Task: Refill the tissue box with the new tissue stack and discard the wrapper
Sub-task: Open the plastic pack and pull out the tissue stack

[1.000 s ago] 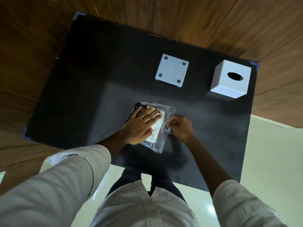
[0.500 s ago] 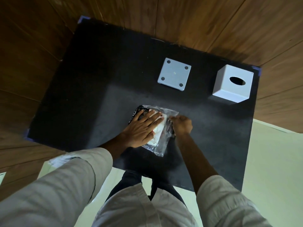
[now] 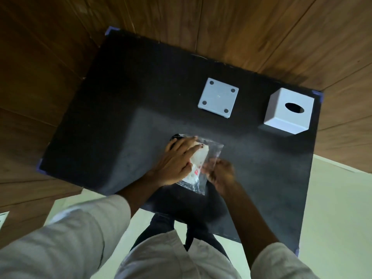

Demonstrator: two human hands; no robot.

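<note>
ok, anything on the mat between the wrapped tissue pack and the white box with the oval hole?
Nothing. In the head view, only bare black mat lies between the tissue pack and the tissue box. The flat base plate sits off that line.

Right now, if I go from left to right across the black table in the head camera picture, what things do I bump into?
Left hand pressing on the wrapped tissue pack → right hand pinching the wrapper → flat white base plate, farther back → white tissue box.
</note>
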